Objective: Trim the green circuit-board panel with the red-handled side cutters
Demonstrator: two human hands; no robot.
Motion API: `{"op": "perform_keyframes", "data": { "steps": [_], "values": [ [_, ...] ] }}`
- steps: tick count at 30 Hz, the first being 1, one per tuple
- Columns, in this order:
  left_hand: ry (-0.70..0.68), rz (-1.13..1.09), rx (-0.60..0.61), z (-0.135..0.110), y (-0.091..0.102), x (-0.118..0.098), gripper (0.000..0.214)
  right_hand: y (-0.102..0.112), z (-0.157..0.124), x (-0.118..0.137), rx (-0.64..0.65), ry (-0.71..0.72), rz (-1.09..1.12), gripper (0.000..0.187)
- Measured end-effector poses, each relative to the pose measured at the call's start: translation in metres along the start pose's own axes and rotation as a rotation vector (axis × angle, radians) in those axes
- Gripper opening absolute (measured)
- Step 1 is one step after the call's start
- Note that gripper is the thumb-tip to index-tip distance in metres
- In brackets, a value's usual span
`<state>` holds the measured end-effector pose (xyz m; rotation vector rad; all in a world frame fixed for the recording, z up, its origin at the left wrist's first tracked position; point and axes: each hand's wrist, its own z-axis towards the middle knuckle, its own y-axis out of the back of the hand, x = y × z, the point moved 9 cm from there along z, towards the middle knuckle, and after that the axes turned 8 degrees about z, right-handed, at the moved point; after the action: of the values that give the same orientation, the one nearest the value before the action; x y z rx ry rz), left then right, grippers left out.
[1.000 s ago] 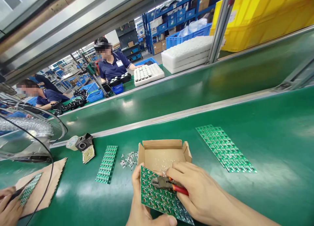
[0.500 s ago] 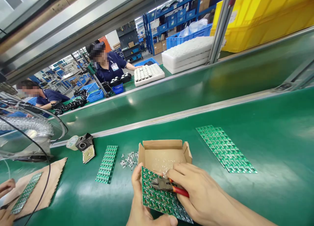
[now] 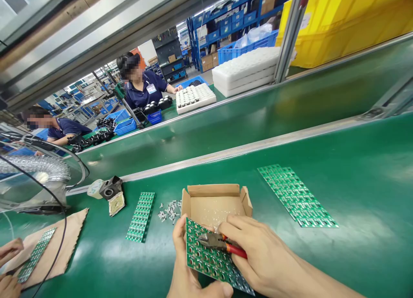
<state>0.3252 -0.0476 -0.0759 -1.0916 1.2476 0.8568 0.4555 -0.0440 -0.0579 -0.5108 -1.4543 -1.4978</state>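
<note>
My left hand [image 3: 183, 263] grips a green circuit board panel [image 3: 206, 260] by its left and lower edges, tilted toward me. The panel carries rows of round holes. In my right hand [image 3: 258, 250] is a pair of red-handled diagonal cutters [image 3: 214, 242], closed in my fingers. Their jaws lie over the upper left part of the panel; whether they touch a lead I cannot make out. Just behind the panel stands an open cardboard box [image 3: 206, 207] with tiny clear bits on its floor. My right fingers overlap the box's front edge.
Small grey parts [image 3: 170, 211] lie left of the box, beside another circuit board panel [image 3: 140, 216]. Overlapping panels [image 3: 297, 197] rest at the right. At far left, a co-worker's hands [image 3: 9, 263] handle a panel on cardboard [image 3: 69, 242]. A metal rail [image 3: 206, 158] runs behind.
The cutters and the panel in my hands have barely shifted. At far left, the co-worker's hands and their panel have moved slightly.
</note>
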Motion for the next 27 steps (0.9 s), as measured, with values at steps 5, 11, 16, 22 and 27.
{"op": "perform_keyframes", "data": {
  "steps": [5, 11, 16, 22, 27],
  "values": [
    [-0.003, 0.003, 0.006, 0.0, -0.001, 0.0, 0.121, 0.001, 0.001, 0.004, -0.041, 0.039, 0.001, 0.017],
    [-0.032, 0.011, 0.025, 0.001, -0.002, 0.0, 0.119, 0.004, 0.002, 0.009, -0.058, 0.06, -0.01, 0.016],
    [-0.021, 0.03, -0.006, 0.001, -0.001, 0.0, 0.12, 0.005, 0.002, 0.01, -0.072, 0.065, -0.013, 0.015],
    [0.014, -0.001, -0.014, 0.001, 0.0, 0.003, 0.121, 0.001, 0.001, 0.007, -0.058, 0.054, -0.003, 0.012],
    [0.004, 0.007, 0.016, 0.001, -0.002, 0.002, 0.12, -0.005, 0.001, -0.002, 0.031, -0.032, 0.053, 0.008]
  ]
}}
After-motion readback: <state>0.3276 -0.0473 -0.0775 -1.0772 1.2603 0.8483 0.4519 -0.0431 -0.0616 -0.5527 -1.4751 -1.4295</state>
